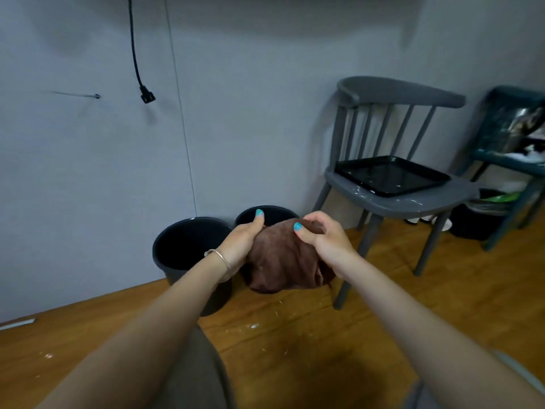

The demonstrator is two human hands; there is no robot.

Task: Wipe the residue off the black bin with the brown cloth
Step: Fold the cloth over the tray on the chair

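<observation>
Both hands are on the brown cloth (pixel 283 258), held up in the air in front of the bins. Left hand (pixel 240 246) grips the cloth's left edge, thumb up along the top, fingers wrapped under the fabric and out of sight. Thin bracelet (pixel 219 258) on that wrist. Right hand (pixel 324 237) pinches the cloth's upper right part, thumb pressed on the fabric, fingers curled over the bunched top. Cloth hangs crumpled between the two hands, lower edge sagging.

Two dark bins stand on the wooden floor (pixel 324 335) against the grey wall (pixel 236 113). Left black bin (pixel 182 249) is just beside the left wrist, its open mouth visible and its lower right side covered by the forearm. Second bin (pixel 274 215) sits behind the cloth, only its back rim showing above the hands. Cannot tell from here whether either has residue inside. Cloth touches neither bin as far as visible.

White specks and crumbs (pixel 253 326) are scattered on the floor near the bins.

To the right is a grey chair (pixel 395 202) with a black tray (pixel 389 175) on its seat, white smears on the seat edge. Further right is a teal chair (pixel 507 160) with clutter on it, and a dark waste bin (pixel 477 216) beneath it.

A black cable (pixel 134 48) with a plug hangs down the wall at upper left.
</observation>
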